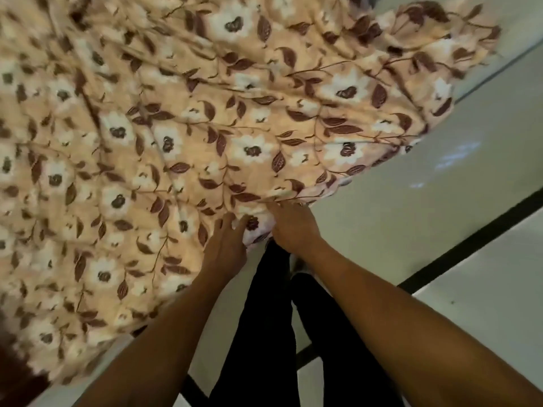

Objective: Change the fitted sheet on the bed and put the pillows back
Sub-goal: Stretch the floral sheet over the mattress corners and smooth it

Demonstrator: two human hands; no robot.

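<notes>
A peach fitted sheet (182,142) printed with white flowers and brown leaves covers the bed and fills most of the view. Its near corner hangs over the bed's edge at the centre. My left hand (227,248) lies on the sheet just left of that corner, fingers straight and spread. My right hand (293,227) is at the corner's edge, its fingers curled into the fabric and partly hidden under it. No pillows are in view.
A pale tiled floor (440,177) with dark lines (470,239) runs along the right of the bed. My legs in black trousers (264,333) stand right against the bed corner. A dark brown patch (14,383) shows at the lower left.
</notes>
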